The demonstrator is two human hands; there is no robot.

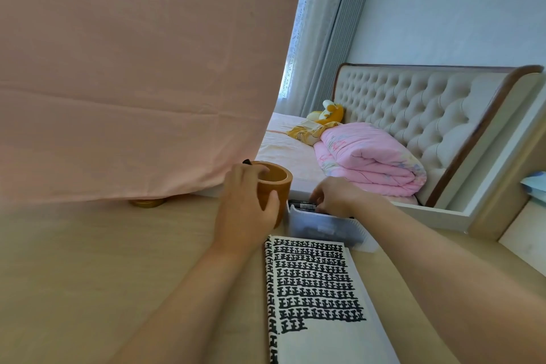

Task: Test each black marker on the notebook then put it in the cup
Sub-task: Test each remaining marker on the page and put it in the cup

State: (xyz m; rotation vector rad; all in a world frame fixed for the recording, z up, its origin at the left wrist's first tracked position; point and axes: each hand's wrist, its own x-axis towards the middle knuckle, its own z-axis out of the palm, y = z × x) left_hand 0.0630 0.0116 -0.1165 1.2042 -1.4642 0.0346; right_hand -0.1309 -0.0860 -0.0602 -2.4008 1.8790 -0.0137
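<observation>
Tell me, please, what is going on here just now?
A person is mid-test. The left hand grips the brown cup, with a black marker tip showing beside its rim. The right hand reaches into the clear box of markers. The notebook page is mostly covered in rows of black marks.

Cup left of box
</observation>
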